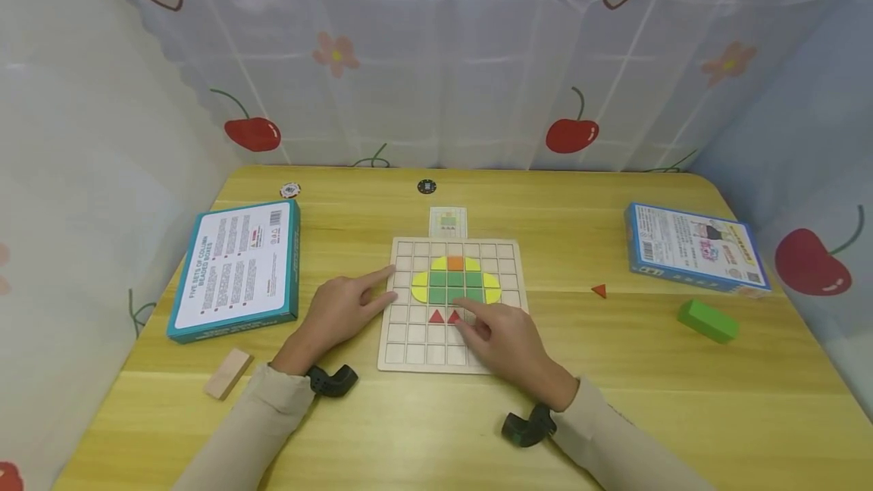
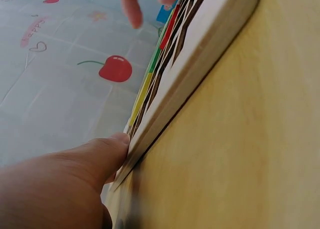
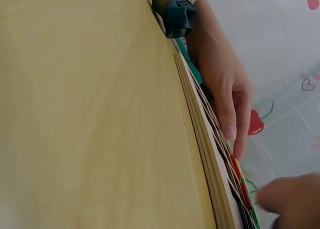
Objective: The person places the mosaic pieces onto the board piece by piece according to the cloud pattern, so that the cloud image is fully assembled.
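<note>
A wooden grid board (image 1: pixel 398 353) lies flat with a pattern of yellow rounded pieces (image 1: pixel 420 294), green squares (image 1: pixel 455 279) and an orange square (image 1: pixel 455 264). Below them sit two red triangles (image 1: pixel 436 317). My left hand (image 1: pixel 341 313) rests at the board's left edge, index finger and thumb stretched out and touching it; the thumb shows against the rim in the left wrist view. Over the board is my right hand (image 1: pixel 506 336), thumb and index finger apart beside the right-hand triangle, with nothing seen between them. Another red triangle (image 1: pixel 599 291) lies on the table to the right.
A small pattern card (image 1: pixel 447 223) lies behind the board. Boxes stand left (image 1: pixel 235 267) and right (image 1: pixel 696 247). A green block (image 1: pixel 708 320), a wooden block (image 1: pixel 228 373), a black chip (image 1: pixel 427 186) and a white chip (image 1: pixel 289 190) are on the table.
</note>
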Demonstrator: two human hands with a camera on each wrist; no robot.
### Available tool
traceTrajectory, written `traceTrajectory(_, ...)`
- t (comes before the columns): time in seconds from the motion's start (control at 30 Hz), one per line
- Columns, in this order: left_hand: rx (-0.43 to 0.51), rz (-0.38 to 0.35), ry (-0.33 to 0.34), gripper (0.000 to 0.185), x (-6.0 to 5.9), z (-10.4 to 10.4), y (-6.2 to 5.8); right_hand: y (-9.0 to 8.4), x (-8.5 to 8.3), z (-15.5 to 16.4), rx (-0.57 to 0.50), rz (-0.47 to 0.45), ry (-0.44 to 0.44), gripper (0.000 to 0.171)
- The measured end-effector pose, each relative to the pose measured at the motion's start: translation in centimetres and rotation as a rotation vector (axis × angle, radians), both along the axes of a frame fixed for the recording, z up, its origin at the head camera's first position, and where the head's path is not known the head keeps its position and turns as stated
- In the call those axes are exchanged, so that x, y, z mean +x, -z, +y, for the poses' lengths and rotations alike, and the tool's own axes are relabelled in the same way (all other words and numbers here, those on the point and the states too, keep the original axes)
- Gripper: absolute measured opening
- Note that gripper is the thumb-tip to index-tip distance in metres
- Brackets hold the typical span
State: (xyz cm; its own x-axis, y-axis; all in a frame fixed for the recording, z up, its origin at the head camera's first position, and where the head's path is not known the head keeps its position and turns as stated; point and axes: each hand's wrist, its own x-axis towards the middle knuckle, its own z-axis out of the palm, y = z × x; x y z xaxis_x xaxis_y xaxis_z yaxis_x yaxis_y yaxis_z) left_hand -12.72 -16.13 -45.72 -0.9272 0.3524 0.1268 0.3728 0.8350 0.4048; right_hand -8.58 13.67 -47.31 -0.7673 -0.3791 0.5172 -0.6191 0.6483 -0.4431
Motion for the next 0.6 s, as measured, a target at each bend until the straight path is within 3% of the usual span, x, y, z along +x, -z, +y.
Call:
traceTrajectory(0.17,-0.001,0.003,0.005,0.052,0.0,0.0,0.2,0.2,0.1,2.1,-0.148,0.135,0.026,0.033)
traceTrajectory(0.3,0.0,0.008,0.01,0.052,-0.1,0.1,0.0,0.3,-0.3,5.2,-0.203,0.201,0.127,0.028)
traceTrajectory(0.43,0.001,0.003,0.005,0.052,-0.1,0.1,0.0,0.4,-0.9,9.5,-0.188,0.146,0.283,0.024)
traceTrajectory(0.6,0.005,0.002,0.0,0.052,0.0,0.0,0.0,0.0,-0.6,14.4,-0.087,-0.068,0.448,0.024)
